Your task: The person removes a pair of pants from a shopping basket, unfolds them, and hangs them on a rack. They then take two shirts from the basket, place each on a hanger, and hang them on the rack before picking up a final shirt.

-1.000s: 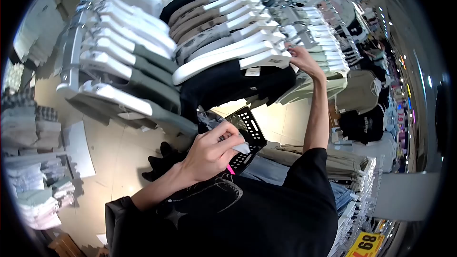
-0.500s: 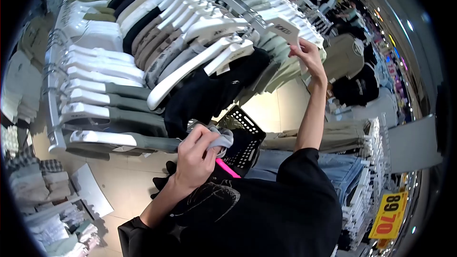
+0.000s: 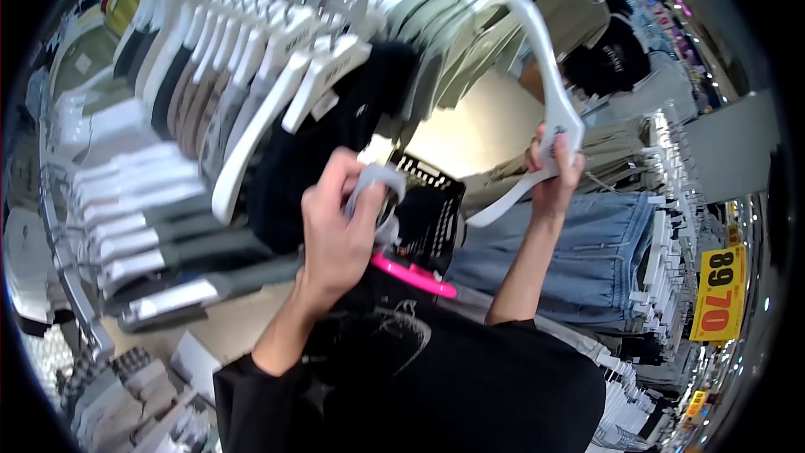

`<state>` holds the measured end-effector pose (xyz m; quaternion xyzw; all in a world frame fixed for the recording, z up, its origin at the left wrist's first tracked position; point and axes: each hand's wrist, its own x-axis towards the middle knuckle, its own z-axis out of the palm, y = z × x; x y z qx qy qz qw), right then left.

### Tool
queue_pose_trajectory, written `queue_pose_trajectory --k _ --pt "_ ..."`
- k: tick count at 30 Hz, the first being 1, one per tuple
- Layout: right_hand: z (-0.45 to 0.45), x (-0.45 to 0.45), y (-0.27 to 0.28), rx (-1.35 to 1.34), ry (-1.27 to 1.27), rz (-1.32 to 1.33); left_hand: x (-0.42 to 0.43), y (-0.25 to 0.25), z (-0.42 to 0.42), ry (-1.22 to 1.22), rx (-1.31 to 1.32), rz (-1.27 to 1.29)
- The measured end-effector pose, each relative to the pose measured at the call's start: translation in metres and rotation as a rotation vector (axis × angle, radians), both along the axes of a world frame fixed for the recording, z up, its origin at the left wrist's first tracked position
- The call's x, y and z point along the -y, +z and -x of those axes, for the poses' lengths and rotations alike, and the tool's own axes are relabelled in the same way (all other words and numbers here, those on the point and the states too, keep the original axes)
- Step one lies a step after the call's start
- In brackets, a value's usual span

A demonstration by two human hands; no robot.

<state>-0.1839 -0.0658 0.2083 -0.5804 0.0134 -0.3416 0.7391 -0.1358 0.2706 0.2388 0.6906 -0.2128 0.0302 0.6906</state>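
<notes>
My right hand point(image 3: 555, 174) is closed around a white hanger point(image 3: 549, 67), whose long arms stretch up and down past the fingers. No garment shows on this hanger. My left hand point(image 3: 335, 231) pinches a bunched light-grey cloth point(image 3: 387, 176), part of it curled over the fingers. Whether the cloth is a whole garment cannot be made out. Below and behind it stands a black perforated basket point(image 3: 440, 201) with a pink handle point(image 3: 415, 275). Left of that hand, a black top point(image 3: 352, 126) hangs on a white hanger.
Racks of shirts on white hangers point(image 3: 180, 243) fill the left side. Light-green shirts point(image 3: 453, 42) hang at the top. Denim garments point(image 3: 579, 243) hang close on the right, beside a yellow price sign point(image 3: 719, 294). A tiled floor point(image 3: 478, 130) shows between racks.
My right hand has come down from the rail and now holds the white hanger away from it. My left hand still grips the grey cloth. The view has shifted.
</notes>
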Motion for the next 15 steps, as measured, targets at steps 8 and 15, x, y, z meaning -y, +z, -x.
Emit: queue_pose_trajectory --k 8,15 --pt "-0.001 -0.079 0.08 0.659 0.538 -0.294 -0.006 0.035 -0.021 -0.162 -0.229 0.245" --pt "-0.038 -0.105 0.053 0.738 0.634 -0.24 -0.024 0.05 -0.033 -0.227 -0.291 0.309"
